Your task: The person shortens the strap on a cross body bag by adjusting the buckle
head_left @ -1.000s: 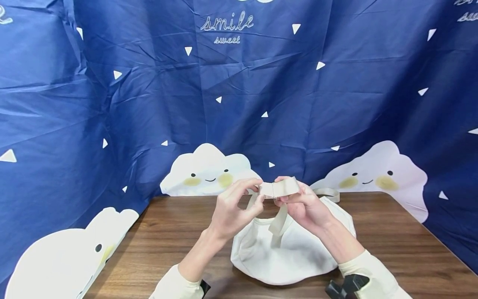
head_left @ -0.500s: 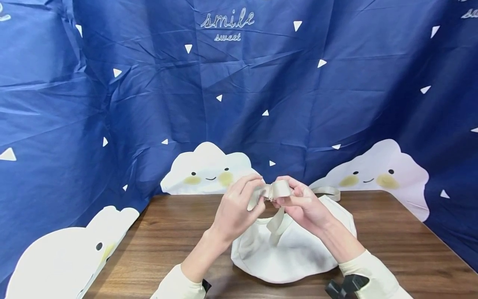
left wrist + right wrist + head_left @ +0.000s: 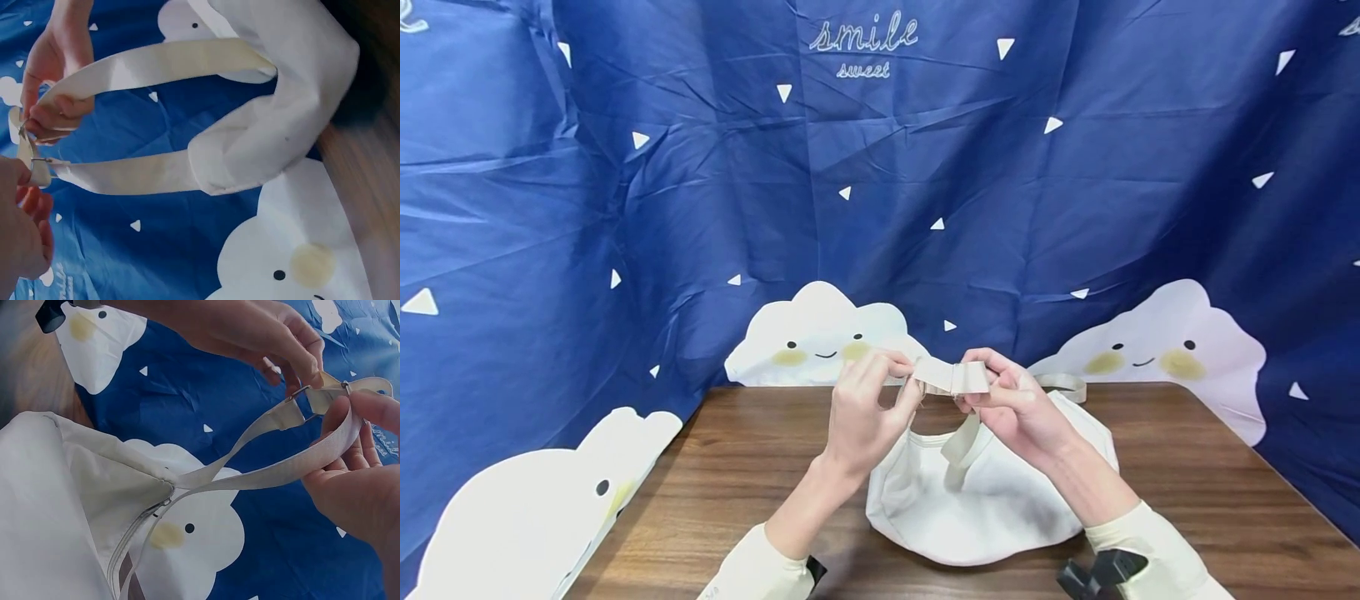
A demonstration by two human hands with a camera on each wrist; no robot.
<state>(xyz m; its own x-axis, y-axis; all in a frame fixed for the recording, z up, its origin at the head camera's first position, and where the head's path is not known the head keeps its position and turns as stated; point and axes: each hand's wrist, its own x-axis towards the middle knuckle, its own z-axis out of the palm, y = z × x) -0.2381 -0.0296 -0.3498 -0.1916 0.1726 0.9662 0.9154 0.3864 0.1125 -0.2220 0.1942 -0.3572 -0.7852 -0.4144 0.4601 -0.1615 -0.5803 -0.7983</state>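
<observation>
A white fabric bag (image 3: 977, 508) lies on the table, its cream webbing strap (image 3: 934, 375) raised above it. My left hand (image 3: 868, 408) pinches the strap between thumb and fingers on the left. On the right, my right hand (image 3: 1018, 408) grips a folded loop of the same strap. Between the hands, in the right wrist view, the webbing passes through a metal slider (image 3: 345, 386) and a metal ring (image 3: 300, 392). In the left wrist view both strap runs lead back to the bag body (image 3: 294, 106). My left fingertips are partly hidden there.
The brown wooden table (image 3: 752, 467) extends to both sides of the bag. Another piece of strap (image 3: 1063, 385) stands up behind the bag. A blue printed curtain (image 3: 880, 192) hangs at the table's back. The bag's zipper (image 3: 134, 534) shows in the right wrist view.
Half a second ago the hands were closer together with the strap bunched. The left fingers have since shifted left, and the strap section between the hands is now longer and flatter.
</observation>
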